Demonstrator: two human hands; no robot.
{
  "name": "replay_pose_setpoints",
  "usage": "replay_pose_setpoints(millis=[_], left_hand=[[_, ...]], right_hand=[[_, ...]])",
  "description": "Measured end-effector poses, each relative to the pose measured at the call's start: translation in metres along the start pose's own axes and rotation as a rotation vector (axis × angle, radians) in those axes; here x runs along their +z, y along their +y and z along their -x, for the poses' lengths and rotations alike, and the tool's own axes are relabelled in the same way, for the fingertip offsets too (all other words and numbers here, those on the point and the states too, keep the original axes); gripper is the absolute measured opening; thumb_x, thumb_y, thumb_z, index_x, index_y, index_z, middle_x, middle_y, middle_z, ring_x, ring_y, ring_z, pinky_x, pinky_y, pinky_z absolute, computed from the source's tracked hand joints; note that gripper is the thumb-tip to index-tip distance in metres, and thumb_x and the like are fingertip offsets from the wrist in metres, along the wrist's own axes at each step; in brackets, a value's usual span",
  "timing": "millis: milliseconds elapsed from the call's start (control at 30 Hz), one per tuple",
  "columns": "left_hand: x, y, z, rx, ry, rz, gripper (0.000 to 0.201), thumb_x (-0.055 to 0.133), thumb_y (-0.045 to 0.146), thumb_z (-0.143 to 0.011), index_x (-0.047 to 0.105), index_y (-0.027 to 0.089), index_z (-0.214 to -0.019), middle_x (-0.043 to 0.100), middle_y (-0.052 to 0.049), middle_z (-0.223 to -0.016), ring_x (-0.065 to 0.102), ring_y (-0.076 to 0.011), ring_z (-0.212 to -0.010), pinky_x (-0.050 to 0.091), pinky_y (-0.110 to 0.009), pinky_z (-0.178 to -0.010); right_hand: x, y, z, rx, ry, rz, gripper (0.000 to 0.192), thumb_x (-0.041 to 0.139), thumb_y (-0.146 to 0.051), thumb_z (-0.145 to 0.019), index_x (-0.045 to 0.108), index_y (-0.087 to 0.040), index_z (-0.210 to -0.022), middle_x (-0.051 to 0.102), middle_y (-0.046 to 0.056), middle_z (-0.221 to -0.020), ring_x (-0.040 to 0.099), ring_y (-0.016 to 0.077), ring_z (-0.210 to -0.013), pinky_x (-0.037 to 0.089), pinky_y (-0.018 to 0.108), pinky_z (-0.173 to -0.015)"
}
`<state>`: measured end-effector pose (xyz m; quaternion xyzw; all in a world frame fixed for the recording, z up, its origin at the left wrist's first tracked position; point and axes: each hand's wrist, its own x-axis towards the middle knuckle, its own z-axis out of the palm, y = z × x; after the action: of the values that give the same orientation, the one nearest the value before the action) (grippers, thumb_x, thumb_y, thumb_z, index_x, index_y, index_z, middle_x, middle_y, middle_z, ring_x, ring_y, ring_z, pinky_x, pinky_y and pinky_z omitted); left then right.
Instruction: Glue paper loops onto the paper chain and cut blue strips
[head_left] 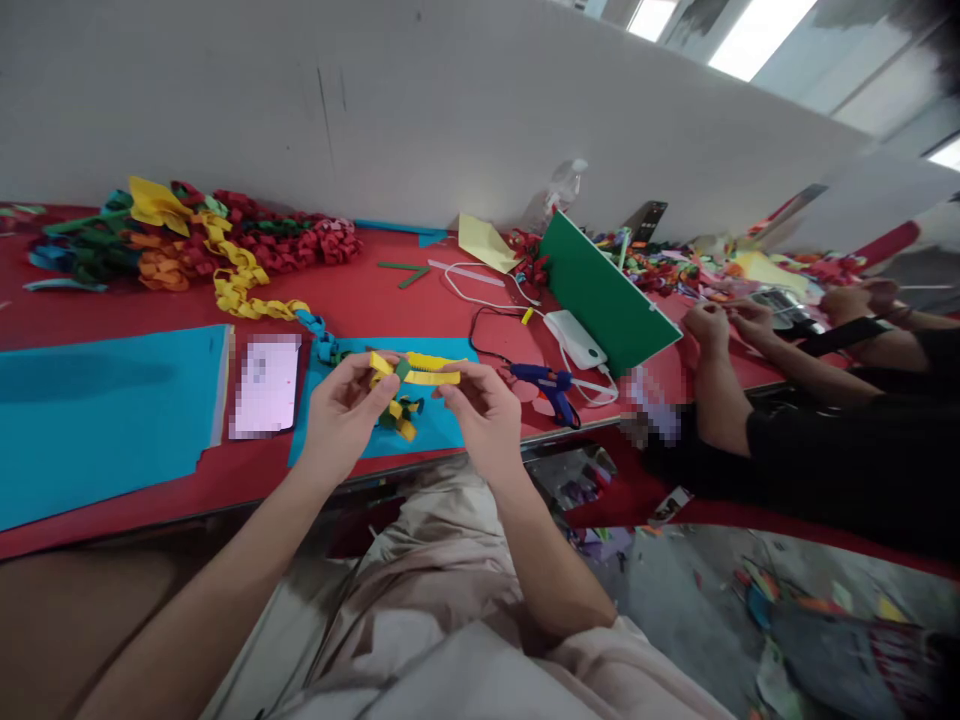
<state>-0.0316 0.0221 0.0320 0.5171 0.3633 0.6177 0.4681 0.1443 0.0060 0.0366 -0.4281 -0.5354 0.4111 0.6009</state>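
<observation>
Between my hands stretches a yellow paper strip (431, 378), passing by a green paper link. My left hand (349, 405) pinches its looped left part. The fingers of my right hand (484, 415) close on the strip's straight right end. Just below hang or lie green and yellow paper links (405, 420); whether they touch the sheet is unclear. Behind the strip is a yellow ridged piece (435, 361), partly covered, above a blue sheet (442, 435). A long paper chain (247, 295), yellow turning blue, runs from the back left towards my left hand.
A phone (264, 388) and large blue sheets (105, 410) lie left. On the right are a blue glue gun (544, 380), a white power bank (576, 340) with cables and an upright green board (600, 290). Beyond it, other people's hands (709, 325) work. Piled chains (247, 230) sit behind.
</observation>
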Motion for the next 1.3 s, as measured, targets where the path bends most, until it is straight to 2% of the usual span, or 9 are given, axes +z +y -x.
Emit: replay_pose_setpoints(millis=[300,533,733,900,1000,1100,1167,1233,1300], left_hand=[[0.000,0.006,0.005,0.111,0.141,-0.353,0.031,0.072,0.043,-0.095,0.078,0.024,-0.119,0.079,-0.004,-0.106,0.072,-0.0181,-0.093,0.057,-0.029,-0.086],[0.006,0.016,0.005,0.428,-0.040,-0.550,0.030,0.063,0.026,-0.101,0.076,0.025,-0.128,0.074,-0.006,-0.107,0.069,-0.0156,-0.097,0.057,-0.027,-0.085],[0.009,0.018,0.010,0.335,0.002,-0.450,0.025,0.070,0.027,-0.097,0.080,0.029,-0.120,0.079,-0.003,-0.110,0.074,-0.0154,-0.099,0.060,-0.025,-0.085],[0.010,0.016,0.013,0.219,0.026,-0.394,0.023,0.077,0.034,-0.091,0.083,0.028,-0.112,0.081,-0.003,-0.109,0.075,-0.0161,-0.094,0.062,-0.025,-0.078],[0.008,0.013,0.012,0.116,0.054,-0.280,0.022,0.080,0.035,-0.087,0.084,0.028,-0.108,0.081,-0.003,-0.110,0.075,-0.0158,-0.091,0.062,-0.024,-0.076],[0.003,0.009,0.006,0.000,0.089,-0.101,0.026,0.085,0.036,-0.083,0.084,0.030,-0.107,0.081,-0.003,-0.112,0.075,-0.0167,-0.095,0.063,-0.026,-0.084],[0.000,0.008,0.001,-0.061,0.109,0.006,0.030,0.090,0.037,-0.078,0.084,0.031,-0.107,0.081,-0.003,-0.111,0.075,-0.0169,-0.095,0.063,-0.028,-0.089],[-0.003,0.007,-0.004,-0.090,0.128,0.076,0.034,0.094,0.039,-0.071,0.085,0.031,-0.103,0.082,-0.002,-0.107,0.076,-0.0166,-0.092,0.064,-0.029,-0.090],[-0.005,0.007,-0.007,-0.094,0.137,0.103,0.036,0.096,0.040,-0.067,0.085,0.031,-0.100,0.083,-0.002,-0.103,0.076,-0.0161,-0.090,0.064,-0.028,-0.089]], right_hand=[[0.013,-0.001,-0.001,-0.062,0.144,-0.119,0.031,0.080,-0.039,-0.087,0.060,-0.026,-0.107,0.079,0.000,-0.093,0.070,0.0143,-0.069,0.059,0.030,-0.068],[0.019,-0.003,0.008,-0.272,0.134,0.287,0.011,0.071,-0.030,-0.094,0.074,-0.024,-0.102,0.080,0.003,-0.092,0.073,0.0150,-0.075,0.061,0.031,-0.072],[0.019,-0.005,0.012,-0.507,0.110,0.504,0.013,0.066,-0.021,-0.098,0.075,-0.024,-0.108,0.081,0.001,-0.097,0.075,0.0137,-0.080,0.062,0.028,-0.077],[0.016,-0.010,0.015,-0.533,0.011,0.509,0.017,0.065,-0.017,-0.099,0.073,-0.025,-0.113,0.081,0.003,-0.109,0.076,0.0163,-0.099,0.060,0.030,-0.087],[-0.005,-0.002,0.025,-0.542,0.079,0.546,0.016,0.060,-0.018,-0.102,0.069,-0.024,-0.113,0.078,0.005,-0.108,0.074,0.0177,-0.096,0.059,0.032,-0.083],[-0.053,0.017,0.037,-0.600,0.474,0.628,0.008,0.054,-0.024,-0.103,0.057,-0.024,-0.096,0.064,0.002,-0.085,0.064,0.0176,-0.079,0.053,0.033,-0.073],[-0.094,0.031,0.040,-0.476,0.667,0.788,0.013,0.058,-0.033,-0.100,0.052,-0.024,-0.095,0.059,0.005,-0.093,0.060,0.0211,-0.088,0.052,0.038,-0.080],[-0.132,0.040,0.034,-0.314,0.644,1.001,0.031,0.064,-0.046,-0.093,0.054,-0.020,-0.107,0.059,0.013,-0.111,0.059,0.0283,-0.105,0.051,0.049,-0.095],[-0.159,0.045,0.020,-0.132,0.441,1.187,0.051,0.065,-0.056,-0.088,0.058,-0.016,-0.120,0.060,0.020,-0.123,0.054,0.0368,-0.120,0.043,0.061,-0.107]])
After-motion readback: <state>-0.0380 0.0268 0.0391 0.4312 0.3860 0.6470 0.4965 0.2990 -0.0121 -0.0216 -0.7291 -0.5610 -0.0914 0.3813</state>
